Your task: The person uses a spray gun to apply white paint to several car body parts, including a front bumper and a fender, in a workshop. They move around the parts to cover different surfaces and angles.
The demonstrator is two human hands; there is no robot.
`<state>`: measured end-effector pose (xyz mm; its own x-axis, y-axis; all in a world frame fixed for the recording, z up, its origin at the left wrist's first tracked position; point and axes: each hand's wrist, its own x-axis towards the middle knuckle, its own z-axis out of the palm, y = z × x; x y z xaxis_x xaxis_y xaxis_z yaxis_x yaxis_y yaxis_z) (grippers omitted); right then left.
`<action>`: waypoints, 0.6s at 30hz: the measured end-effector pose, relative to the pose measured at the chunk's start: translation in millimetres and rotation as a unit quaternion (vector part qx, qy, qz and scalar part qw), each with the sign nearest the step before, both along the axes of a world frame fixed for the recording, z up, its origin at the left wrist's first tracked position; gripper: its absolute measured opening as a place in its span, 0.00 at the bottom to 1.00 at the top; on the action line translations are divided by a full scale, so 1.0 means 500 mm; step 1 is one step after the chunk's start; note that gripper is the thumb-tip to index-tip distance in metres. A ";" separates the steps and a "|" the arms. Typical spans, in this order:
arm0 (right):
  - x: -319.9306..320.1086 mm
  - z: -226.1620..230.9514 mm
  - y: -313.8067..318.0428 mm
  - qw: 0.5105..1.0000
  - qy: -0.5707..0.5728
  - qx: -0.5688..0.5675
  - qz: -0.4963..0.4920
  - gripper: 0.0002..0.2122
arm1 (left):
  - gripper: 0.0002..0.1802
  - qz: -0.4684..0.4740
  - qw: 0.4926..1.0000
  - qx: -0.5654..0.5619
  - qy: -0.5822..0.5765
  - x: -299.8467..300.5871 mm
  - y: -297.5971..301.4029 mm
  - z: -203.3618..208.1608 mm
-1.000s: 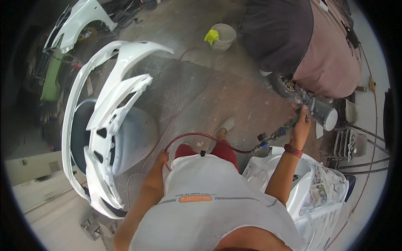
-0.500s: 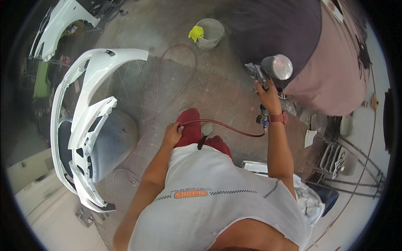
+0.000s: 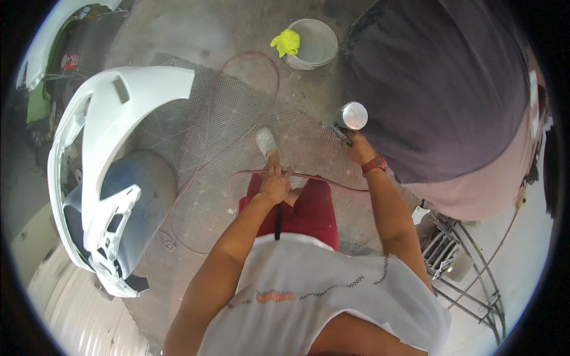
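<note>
My right hand [image 3: 359, 148] is wrapped round the grip of a spray gun [image 3: 341, 134], whose round silvery cup [image 3: 354, 115] sits above the knuckles. A red air hose [image 3: 314, 176] runs from near my right wrist across to my left. My left hand [image 3: 275, 186] is closed on that hose in front of my thighs. At the left, a white car bumper [image 3: 148, 82] rests against a blue-grey drum [image 3: 148, 178], well apart from both hands.
A grey bucket [image 3: 320, 57] with a bright yellow cloth [image 3: 288, 43] on its rim stands ahead. Dark fabric [image 3: 439, 95] and pink fabric [image 3: 475, 190] drape a large shape at right, near a metal rack [image 3: 469, 276]. Hose loops [image 3: 277, 80] lie on the patterned floor.
The spray gun in my right hand has moved left, toward the middle. My left hand has come right with the hose. The whole view has shifted, and a foot in a white clog now shows.
</note>
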<state>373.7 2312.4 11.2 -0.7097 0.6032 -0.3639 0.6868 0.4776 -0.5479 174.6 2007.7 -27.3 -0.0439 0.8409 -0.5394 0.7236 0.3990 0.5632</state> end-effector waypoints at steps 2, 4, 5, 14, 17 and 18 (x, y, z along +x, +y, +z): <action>-0.014 -0.090 0.042 0.996 -0.078 -0.034 -0.011 0.23 | 0.35 -0.019 0.999 -0.028 -0.018 -0.012 0.064 -0.040; -0.036 -0.188 0.094 0.986 -0.149 -0.076 -0.021 0.23 | 0.36 -0.046 0.997 -0.057 -0.026 -0.028 0.135 -0.100; -0.047 -0.239 0.119 0.977 -0.187 -0.096 -0.024 0.23 | 0.36 -0.059 0.995 -0.074 -0.027 -0.033 0.166 -0.136; -0.050 -0.812 0.330 0.959 -0.233 -0.145 -0.079 0.27 | 0.37 -0.066 0.996 -0.058 -0.011 -0.044 0.425 -0.557; -0.032 -0.968 0.413 0.943 -0.262 -0.168 -0.118 0.28 | 0.36 -0.036 0.997 -0.067 -0.025 -0.050 0.508 -0.658; -0.028 -1.014 0.443 0.946 -0.234 -0.194 -0.115 0.30 | 0.35 -0.025 0.998 -0.062 -0.020 -0.056 0.532 -0.689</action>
<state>359.9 2533.9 -495.6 -0.2820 0.4795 -0.8310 0.9588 0.1109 -0.2614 146.8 2273.8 -371.6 0.0207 0.7687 -0.6393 0.7219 0.4309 0.5415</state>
